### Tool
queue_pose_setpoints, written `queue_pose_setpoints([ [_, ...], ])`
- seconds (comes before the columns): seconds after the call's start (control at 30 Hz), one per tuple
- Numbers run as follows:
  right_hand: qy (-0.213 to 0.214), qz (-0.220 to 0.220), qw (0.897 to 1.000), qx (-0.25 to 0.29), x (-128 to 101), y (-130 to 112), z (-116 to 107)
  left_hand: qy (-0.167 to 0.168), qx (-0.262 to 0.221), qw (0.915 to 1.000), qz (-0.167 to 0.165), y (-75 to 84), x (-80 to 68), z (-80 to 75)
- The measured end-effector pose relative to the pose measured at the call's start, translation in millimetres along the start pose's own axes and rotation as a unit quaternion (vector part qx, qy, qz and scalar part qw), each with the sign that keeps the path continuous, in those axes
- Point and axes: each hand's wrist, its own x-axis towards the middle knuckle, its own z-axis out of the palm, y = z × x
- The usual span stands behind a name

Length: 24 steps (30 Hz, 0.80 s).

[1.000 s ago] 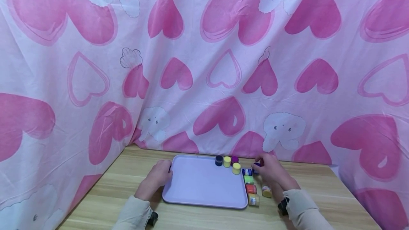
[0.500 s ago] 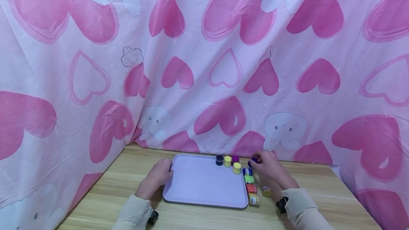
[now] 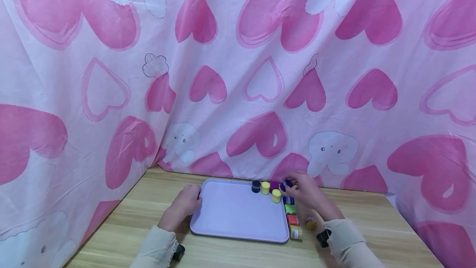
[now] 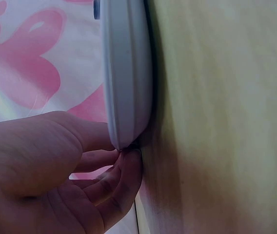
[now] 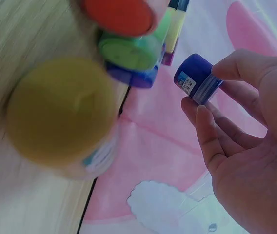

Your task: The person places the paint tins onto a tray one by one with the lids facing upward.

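Paint pots are being moved, one at a time as I judge it, onto the lilac tray (image 3: 230, 218), which lies on the wooden tabletop (image 3: 122, 226) toward its far edge, close under the pink heart-print cloth (image 3: 230, 73).

At the tray's left edge the left hand (image 3: 182, 208) holds the rim, thumb over the top and fingertips (image 4: 128, 168) curled beneath it, steadying it against the tabletop.

Along the tray's far edge stand a black pot (image 3: 255, 186), a yellow pot (image 3: 265, 187) and a purple pot (image 3: 274, 185), with a second yellow pot (image 3: 276, 196) just in front of them. Off the tray's right edge a line of pots waits on the tabletop: blue (image 3: 288, 200), green (image 3: 289, 209), red (image 3: 292, 220) and pale yellow (image 3: 296, 232), with one more yellow-lidded pot (image 3: 310, 223) beside them.

The right hand (image 3: 305, 193) pinches a small dark blue pot (image 5: 197, 78) between thumb and fingers, lifted clear over the tray's far right corner, just beside the purple pot. I'd say the carry is nearly done; what remains calls for lowering it upright into the gap beside its neighbours without knocking them, then letting go.

Half a second ago the blue pot was further right, outside the tray's edge; it has since travelled left, while the left hand has not shifted.
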Motion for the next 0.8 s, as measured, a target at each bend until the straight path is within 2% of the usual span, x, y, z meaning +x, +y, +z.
queue_pose_setpoints([
  [0.13, -0.005, -0.014, 1.0, -0.006, 2, -8, 4, 0.009, 0.0, 0.9999, 0.011, -7.7, 3.9, 4.9],
  [0.23, -0.006, -0.028, 0.999, -0.013, 4, -15, 7, 0.02, 0.002, 0.9993, 0.032, -27.6, 16.2, 22.1],
  [0.33, -0.012, -0.043, 0.999, -0.01, 6, -21, 10, 0.023, 0.016, 0.9989, 0.037, -49.2, 30.8, 41.4],
  [0.43, -0.027, -0.053, 0.998, 0.001, 8, -27, 12, 0.016, 0.018, 0.9993, 0.03, -57.3, 37.6, 48.8],
  [0.57, -0.051, -0.057, 0.997, -0.001, 10, -35, 15, 0.018, 0.016, 0.9993, 0.03, -57.8, 38.3, 51.0],
  [0.8, -0.072, -0.082, 0.994, -0.019, 12, -43, 23, 0.013, -0.002, 0.9995, 0.03, -44.8, 28.1, 38.6],
])
